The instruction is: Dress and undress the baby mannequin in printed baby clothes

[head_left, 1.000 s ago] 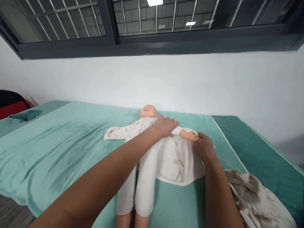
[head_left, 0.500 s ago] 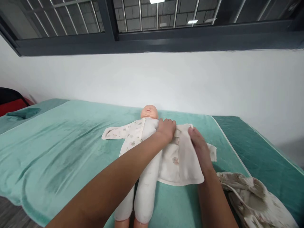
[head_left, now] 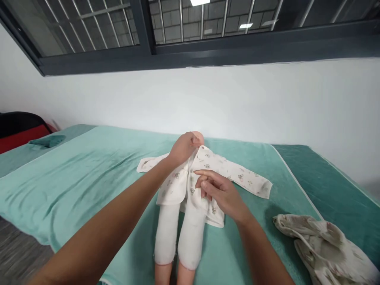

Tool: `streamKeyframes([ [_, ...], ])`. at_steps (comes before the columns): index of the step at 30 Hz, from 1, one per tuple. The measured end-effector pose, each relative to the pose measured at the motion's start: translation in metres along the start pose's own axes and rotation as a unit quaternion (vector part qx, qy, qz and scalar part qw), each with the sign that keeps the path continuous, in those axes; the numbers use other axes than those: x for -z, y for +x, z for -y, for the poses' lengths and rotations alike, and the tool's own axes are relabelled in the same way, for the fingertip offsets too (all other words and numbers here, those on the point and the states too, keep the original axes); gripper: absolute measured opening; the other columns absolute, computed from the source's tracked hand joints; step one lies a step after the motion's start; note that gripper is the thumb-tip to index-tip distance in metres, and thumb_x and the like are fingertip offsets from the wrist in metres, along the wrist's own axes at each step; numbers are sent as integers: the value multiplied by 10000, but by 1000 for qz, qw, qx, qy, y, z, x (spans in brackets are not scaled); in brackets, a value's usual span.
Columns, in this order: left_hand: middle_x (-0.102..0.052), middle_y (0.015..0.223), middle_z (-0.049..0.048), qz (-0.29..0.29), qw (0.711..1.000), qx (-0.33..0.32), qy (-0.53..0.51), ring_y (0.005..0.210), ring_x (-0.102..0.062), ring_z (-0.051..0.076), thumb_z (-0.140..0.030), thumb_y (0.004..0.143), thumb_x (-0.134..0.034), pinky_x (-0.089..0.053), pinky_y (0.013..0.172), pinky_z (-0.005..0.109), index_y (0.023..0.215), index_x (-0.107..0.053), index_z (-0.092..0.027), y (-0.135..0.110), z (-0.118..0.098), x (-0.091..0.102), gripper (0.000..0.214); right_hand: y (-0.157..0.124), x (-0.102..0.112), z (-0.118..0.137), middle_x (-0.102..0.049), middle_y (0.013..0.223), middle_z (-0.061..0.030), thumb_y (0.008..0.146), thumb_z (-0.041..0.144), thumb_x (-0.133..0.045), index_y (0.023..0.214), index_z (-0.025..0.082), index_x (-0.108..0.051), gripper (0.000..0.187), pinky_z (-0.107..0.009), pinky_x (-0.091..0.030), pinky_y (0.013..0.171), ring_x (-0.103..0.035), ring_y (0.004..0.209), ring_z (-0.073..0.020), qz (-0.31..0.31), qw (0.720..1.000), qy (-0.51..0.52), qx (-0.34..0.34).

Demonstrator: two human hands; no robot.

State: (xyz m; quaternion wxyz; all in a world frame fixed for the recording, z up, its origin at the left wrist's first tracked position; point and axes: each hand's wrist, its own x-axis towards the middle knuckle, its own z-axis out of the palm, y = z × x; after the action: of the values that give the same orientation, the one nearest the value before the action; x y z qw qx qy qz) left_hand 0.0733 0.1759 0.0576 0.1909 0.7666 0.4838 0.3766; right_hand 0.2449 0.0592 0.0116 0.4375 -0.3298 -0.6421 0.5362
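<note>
On the middle of the pale turquoise plush sheet point(head_left: 97, 174) lies the long-sleeved white cotton baby jacket with small printed motifs point(head_left: 170, 190), worn by a baby doll with a white cloth-covered body and pinkish limbs point(head_left: 168, 233). Half a second ago, the jacket's right-hand side was turned back beside the doll, plain inner face showing; now its printed face lies over the chest, the right sleeve stretched outward. The left hand point(head_left: 185, 148) has shifted from the chest to the neckline by the doll's chin, fingers curled; whether it pinches the cloth cannot be told. The right hand point(head_left: 221, 190) has come in over the jacket front, index finger extended and the others bent; its grip cannot be told either. The jacket's motifs are too small to show whether they include lettering. Farther right lies a crumpled off-white patterned cloth point(head_left: 329, 245), near a darker teal plush covering point(head_left: 341, 182). Behind are a white wall point(head_left: 190, 99) and a dark grey window frame point(head_left: 190, 57); a red and black object point(head_left: 23, 134) sits far left.
</note>
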Motion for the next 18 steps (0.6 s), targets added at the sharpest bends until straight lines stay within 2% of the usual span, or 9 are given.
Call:
streamKeyframes([
  [2,-677,1093,39,-50,998,45,-16,1031,-617,200,-190,829,-507,-482,943,372,877,-511,-228,-21,8,3,61,1,-2,-1,-683,859,-31,953,470,-575,1175,231,-703,351,-255,-443,558,-582,660,-130,-19,1000,-18,13],
  [4,-659,1160,41,-71,996,48,-31,1111,-596,196,-208,858,-508,-456,1002,372,963,-527,-232,-50,16,4,110,1,-4,-2,-694,833,-31,951,474,-573,1107,224,-728,333,-263,-445,562,-584,646,-137,-55,997,-43,30],
  [6,-647,1199,41,-93,993,57,-45,1166,-577,194,-248,883,-517,-432,1043,365,1007,-545,-240,-86,23,4,127,1,-6,-2,-689,790,-25,944,477,-579,988,221,-742,307,-275,-453,592,-583,639,-144,-93,992,-78,46],
  [8,-633,1231,49,-134,984,94,-65,1206,-561,200,-306,912,-509,-429,1049,357,1035,-557,-244,-126,27,4,146,2,-8,-3,-670,739,-15,946,485,-566,844,219,-722,326,-283,-450,616,-568,623,-145,-117,985,-115,53],
  [10,-647,1170,47,-151,970,163,-102,1113,-598,204,-391,936,-493,-475,967,343,1032,-569,-244,-165,28,3,191,2,-9,-5,-636,677,-4,953,496,-543,714,215,-670,390,-285,-437,627,-546,605,-143,-125,980,-148,50],
  [12,-659,969,26,-142,952,227,-145,911,-621,200,-475,948,-465,-511,812,327,963,-579,-242,-198,26,2,260,2,-9,-10,-588,615,5,950,511,-539,640,214,-621,437,-282,-414,616,-522,592,-143,-133,975,-176,39],
  [15,-592,750,-3,-109,945,239,-193,733,-573,181,-530,944,-462,-492,700,308,797,-550,-233,-225,26,5,342,-1,-12,-19,-478,512,27,935,538,-554,616,216,-589,454,-279,-355,563,-449,533,-136,-155,967,-202,19],
  [18,-607,758,7,-90,957,212,-179,739,-590,185,-504,957,-441,-508,719,321,790,-548,-232,-221,45,14,336,-11,-15,-27,-413,458,44,925,559,-559,585,216,-522,484,-280,-321,534,-385,481,-125,-184,964,-192,-10],
])
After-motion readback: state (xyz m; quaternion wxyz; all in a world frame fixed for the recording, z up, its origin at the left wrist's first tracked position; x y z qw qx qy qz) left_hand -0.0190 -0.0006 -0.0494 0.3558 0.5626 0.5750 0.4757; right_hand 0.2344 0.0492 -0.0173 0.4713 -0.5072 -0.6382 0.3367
